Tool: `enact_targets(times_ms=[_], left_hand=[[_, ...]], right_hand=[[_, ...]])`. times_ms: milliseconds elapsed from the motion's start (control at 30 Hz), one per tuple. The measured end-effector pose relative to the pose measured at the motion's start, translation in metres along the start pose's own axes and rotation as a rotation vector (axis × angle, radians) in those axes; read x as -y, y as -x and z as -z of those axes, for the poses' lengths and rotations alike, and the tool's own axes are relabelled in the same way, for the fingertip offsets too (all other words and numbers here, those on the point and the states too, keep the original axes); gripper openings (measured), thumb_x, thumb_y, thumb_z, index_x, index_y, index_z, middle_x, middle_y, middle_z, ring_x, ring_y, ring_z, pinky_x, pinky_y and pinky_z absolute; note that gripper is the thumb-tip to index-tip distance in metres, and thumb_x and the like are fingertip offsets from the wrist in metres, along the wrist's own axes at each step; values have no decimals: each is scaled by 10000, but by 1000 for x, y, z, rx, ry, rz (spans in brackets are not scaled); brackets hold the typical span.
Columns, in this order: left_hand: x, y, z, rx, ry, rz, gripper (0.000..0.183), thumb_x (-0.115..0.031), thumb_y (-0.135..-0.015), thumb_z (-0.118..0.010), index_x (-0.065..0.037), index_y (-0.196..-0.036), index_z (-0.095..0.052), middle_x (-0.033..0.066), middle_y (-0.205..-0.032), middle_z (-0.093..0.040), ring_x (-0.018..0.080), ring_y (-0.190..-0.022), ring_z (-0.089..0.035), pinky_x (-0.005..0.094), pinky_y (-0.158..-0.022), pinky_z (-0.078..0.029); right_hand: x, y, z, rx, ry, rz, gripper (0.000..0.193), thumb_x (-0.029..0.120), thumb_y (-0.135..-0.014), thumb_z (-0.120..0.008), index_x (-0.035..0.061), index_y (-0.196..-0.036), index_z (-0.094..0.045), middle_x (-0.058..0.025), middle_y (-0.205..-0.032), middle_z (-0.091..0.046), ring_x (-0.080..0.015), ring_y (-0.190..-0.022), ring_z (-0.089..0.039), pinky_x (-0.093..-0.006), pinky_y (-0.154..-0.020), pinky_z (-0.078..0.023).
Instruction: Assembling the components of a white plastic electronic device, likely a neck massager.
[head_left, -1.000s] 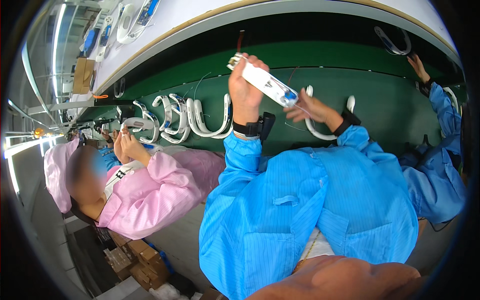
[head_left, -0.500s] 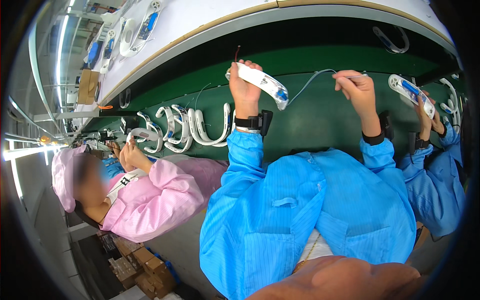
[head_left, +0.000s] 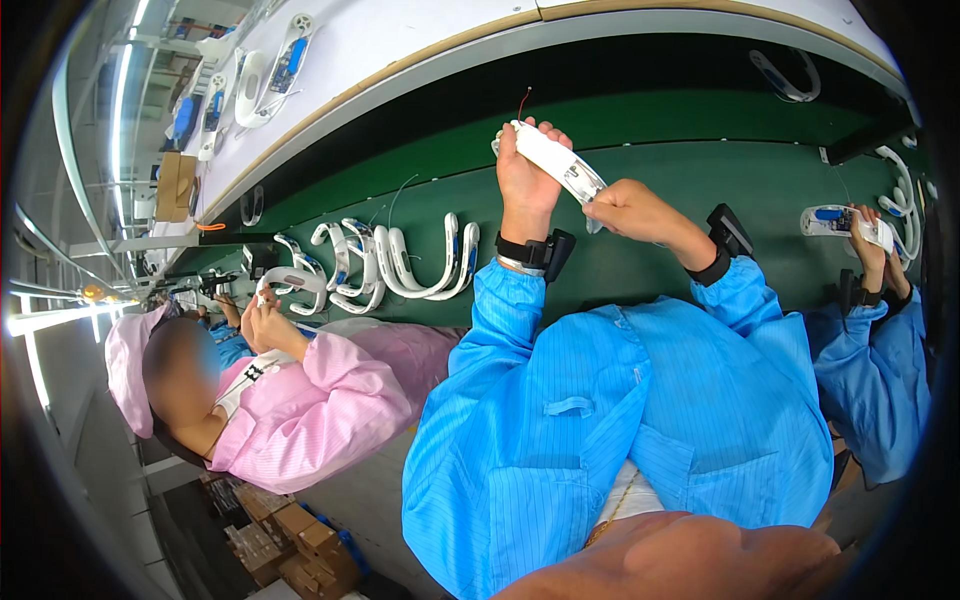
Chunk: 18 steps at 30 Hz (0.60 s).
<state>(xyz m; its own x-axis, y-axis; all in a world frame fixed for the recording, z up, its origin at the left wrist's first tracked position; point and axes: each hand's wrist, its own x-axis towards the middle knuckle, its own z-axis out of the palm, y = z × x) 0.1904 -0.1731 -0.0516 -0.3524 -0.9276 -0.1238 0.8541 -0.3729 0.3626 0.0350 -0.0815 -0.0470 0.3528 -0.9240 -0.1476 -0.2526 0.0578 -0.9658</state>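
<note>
A white, curved plastic housing (head_left: 548,152) slants above the green work surface, with a thin dark red wire (head_left: 523,103) standing up from its upper end. My left hand (head_left: 530,180) is wrapped round that upper part from below. At the lower end, my right hand (head_left: 640,212) is closed, thumb and fingers pressed against the tip. A short bit of the blue-grey cable (head_left: 660,244) shows under the right hand; the rest of it is hidden. Small fittings show in an opening of the housing near the right fingers.
Several white U-shaped housings (head_left: 405,262) line the green surface (head_left: 600,280) to the left. A person in pink (head_left: 310,400) works there; another in blue (head_left: 870,370) holds a similar part at right. A white shelf (head_left: 400,45) runs above, and another housing (head_left: 785,78) lies beneath it.
My right hand has come left and down from holding the cable out to the side, and now closes at the housing's lower end. The left hand has shifted slightly right with the housing.
</note>
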Motion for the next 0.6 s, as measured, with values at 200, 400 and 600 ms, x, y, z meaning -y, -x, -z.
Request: enact_targets(times_ms=[200,400,600], left_hand=[[-1,-2,0,43,36,41,332,-359,-973,-411,-39,-944,-498,89,-841,-507,227,-791,-497,391,-781,-456],[3,-1,-2,21,58,39,312,-364,-982,-409,-61,-962,-484,85,-837,-509,221,-771,-504,380,-747,-456],[5,2,-1,29,61,31,315,-365,-982,-409,-59,-959,-481,85,-833,-507,220,-767,-503,382,-743,-456]], right_hand=[[-3,0,3,48,-109,-11,436,264,-907,-529,48,-532,-480,15,-479,-448,-76,-430,-400,-269,-432,-313],[-3,3,6,58,-137,33,430,266,-925,-527,47,-555,-506,19,-479,-447,-64,-424,-391,-257,-419,-307],[-12,3,5,75,-162,-3,434,263,-915,-531,52,-538,-490,17,-480,-452,-67,-421,-400,-253,-420,-311]])
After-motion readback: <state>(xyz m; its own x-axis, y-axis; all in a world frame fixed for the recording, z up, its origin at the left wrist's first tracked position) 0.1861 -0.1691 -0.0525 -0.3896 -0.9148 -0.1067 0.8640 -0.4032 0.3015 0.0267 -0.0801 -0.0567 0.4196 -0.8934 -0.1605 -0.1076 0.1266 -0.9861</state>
